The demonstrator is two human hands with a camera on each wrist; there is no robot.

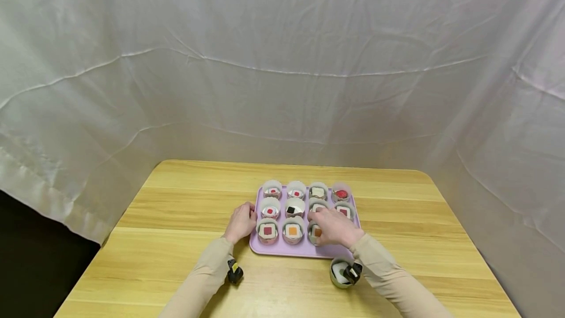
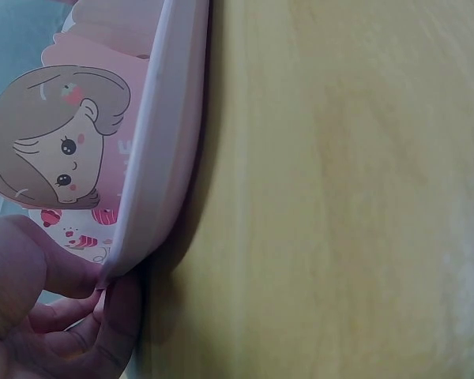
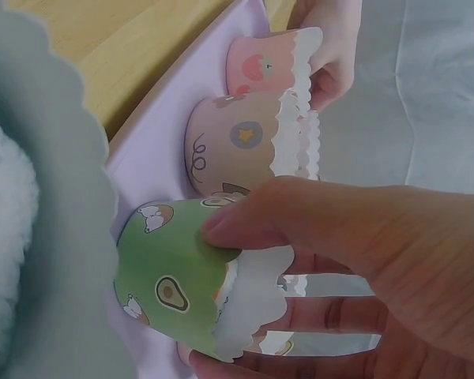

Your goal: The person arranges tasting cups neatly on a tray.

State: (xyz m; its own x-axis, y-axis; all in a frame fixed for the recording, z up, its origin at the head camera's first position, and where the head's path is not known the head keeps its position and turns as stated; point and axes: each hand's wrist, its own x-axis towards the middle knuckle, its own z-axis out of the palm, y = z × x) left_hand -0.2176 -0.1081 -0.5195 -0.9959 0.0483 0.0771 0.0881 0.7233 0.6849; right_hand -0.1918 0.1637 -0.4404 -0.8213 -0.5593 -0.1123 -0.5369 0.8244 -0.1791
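Observation:
In the head view a lilac tray (image 1: pixel 300 250) bears several paper baking cups in rows, most with a white block and a coloured top. My left hand (image 1: pixel 241 221) is at the tray's left edge; in the left wrist view its thumb and fingers pinch the tray rim (image 2: pixel 167 118). Over the front row, my right hand (image 1: pixel 336 226) holds a green avocado-print baking cup (image 3: pixel 162 257) between thumb and fingers. In the right wrist view that cup stands low at the tray surface; whether it touches the tray I cannot tell. A brown-topped block (image 1: pixel 316 231) sits in it.
Another baking cup (image 1: pixel 337 281) with white fluffy filling stands on the wooden table (image 1: pixel 176 239), in front of the tray, partly under my right wrist. Grey-white curtains (image 1: pixel 282 87) surround the table at the back and sides.

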